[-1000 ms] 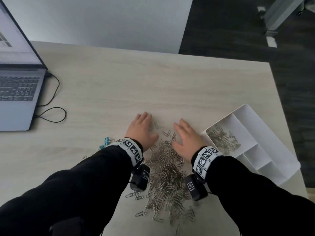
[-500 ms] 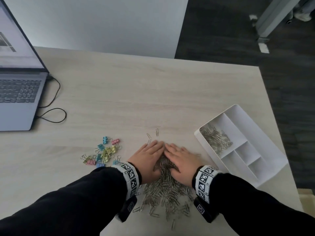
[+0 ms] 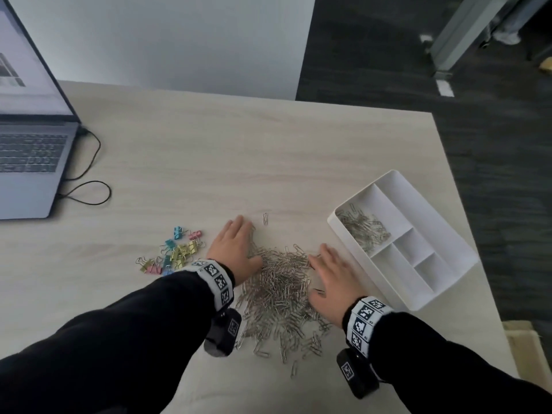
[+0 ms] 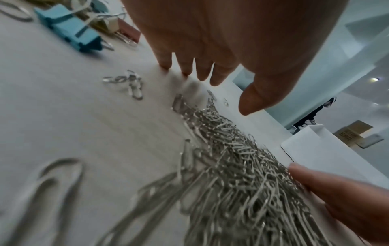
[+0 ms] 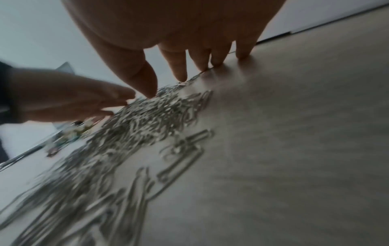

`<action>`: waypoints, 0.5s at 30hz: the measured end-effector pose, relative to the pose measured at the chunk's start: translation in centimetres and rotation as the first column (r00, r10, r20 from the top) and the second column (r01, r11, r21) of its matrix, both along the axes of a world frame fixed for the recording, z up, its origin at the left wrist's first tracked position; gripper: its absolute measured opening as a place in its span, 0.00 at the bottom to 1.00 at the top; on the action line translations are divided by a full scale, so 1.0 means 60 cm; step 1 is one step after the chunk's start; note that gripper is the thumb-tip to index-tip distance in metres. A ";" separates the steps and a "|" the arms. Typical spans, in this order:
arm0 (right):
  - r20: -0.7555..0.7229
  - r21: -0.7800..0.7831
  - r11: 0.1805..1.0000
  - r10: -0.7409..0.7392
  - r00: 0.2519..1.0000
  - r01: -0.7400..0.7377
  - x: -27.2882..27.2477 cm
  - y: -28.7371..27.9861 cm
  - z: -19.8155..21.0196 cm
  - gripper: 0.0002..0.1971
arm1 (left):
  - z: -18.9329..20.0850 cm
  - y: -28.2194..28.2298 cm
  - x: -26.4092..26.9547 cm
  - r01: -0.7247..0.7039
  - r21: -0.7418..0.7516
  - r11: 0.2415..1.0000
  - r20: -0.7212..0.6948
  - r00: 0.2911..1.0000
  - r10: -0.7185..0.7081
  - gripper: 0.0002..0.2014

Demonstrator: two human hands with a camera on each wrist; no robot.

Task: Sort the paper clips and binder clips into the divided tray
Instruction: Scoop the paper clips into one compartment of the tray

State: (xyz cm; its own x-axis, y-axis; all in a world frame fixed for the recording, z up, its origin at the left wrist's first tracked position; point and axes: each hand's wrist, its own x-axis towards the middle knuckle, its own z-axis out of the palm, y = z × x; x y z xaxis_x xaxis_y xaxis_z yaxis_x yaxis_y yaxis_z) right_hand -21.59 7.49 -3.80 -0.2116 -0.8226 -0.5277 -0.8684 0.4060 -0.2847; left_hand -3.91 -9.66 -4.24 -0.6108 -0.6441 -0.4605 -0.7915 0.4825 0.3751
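Note:
A big heap of silver paper clips lies on the pale table between my two hands. My left hand lies flat with straight fingers at the heap's left edge. On the heap's right edge my right hand is also flat, fingertips on the table. Neither holds anything. Coloured binder clips are grouped left of the left hand. The white divided tray sits at the right, with paper clips in its long near-left compartment.
A lone paper clip lies just beyond the heap. A laptop with a black cable stands at the far left. The table's right edge runs close behind the tray, dark floor beyond.
Both hands swept together over the heap half a second ago, and now they have spread apart to its left and right edges. The binder clips came into view as the left arm shifted.

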 end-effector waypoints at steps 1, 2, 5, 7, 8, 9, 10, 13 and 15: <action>0.028 0.003 0.999 0.052 0.998 -0.052 0.003 0.005 -0.002 0.39 | 0.001 -0.006 -0.009 0.011 -0.004 1.000 0.000 1.000 -0.011 0.44; 0.058 0.001 0.995 0.095 0.994 -0.095 0.005 0.009 0.000 0.39 | 0.002 -0.010 -0.018 0.026 -0.003 1.000 0.000 1.000 -0.026 0.44; 0.148 -0.022 0.989 0.150 0.978 -0.148 0.003 0.018 0.008 0.37 | 0.003 -0.019 -0.046 0.103 0.003 0.995 0.000 0.995 -0.103 0.44; 0.195 -0.075 0.991 0.121 0.973 -0.108 0.000 0.024 0.013 0.37 | 0.007 -0.018 -0.063 0.163 -0.003 0.987 -0.001 0.987 -0.163 0.45; 0.211 -0.098 0.993 0.088 0.974 -0.068 -0.002 0.027 0.014 0.36 | 0.010 -0.015 -0.069 0.187 -0.017 0.982 -0.008 0.982 -0.187 0.44; 0.218 -0.111 0.994 0.050 0.975 -0.026 -0.004 0.031 0.014 0.35 | 0.012 -0.010 -0.073 0.208 -0.034 0.978 -0.015 0.978 -0.208 0.43; 0.215 -0.117 0.993 0.009 0.977 0.017 -0.006 0.035 0.015 0.33 | 0.013 -0.002 -0.074 0.224 -0.046 0.974 -0.016 0.974 -0.224 0.43; 0.191 -0.157 0.979 -0.097 0.977 0.129 -0.013 0.043 0.013 0.30 | 0.009 0.034 -0.061 0.253 -0.012 0.967 -0.004 0.967 -0.253 0.44; 0.181 -0.196 0.970 -0.110 0.977 0.145 -0.017 0.042 0.011 0.27 | 0.008 0.063 -0.047 0.267 0.024 0.963 -0.016 0.964 -0.266 0.43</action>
State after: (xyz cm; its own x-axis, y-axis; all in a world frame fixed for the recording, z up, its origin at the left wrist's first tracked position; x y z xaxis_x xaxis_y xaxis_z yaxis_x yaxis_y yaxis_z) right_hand -22.59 10.04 -3.14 -0.2452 -0.8896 -0.3853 -0.7458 0.4270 -0.5113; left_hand -6.71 -5.91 -3.74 -0.7644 -0.4452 -0.4664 -0.6310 0.6654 0.3989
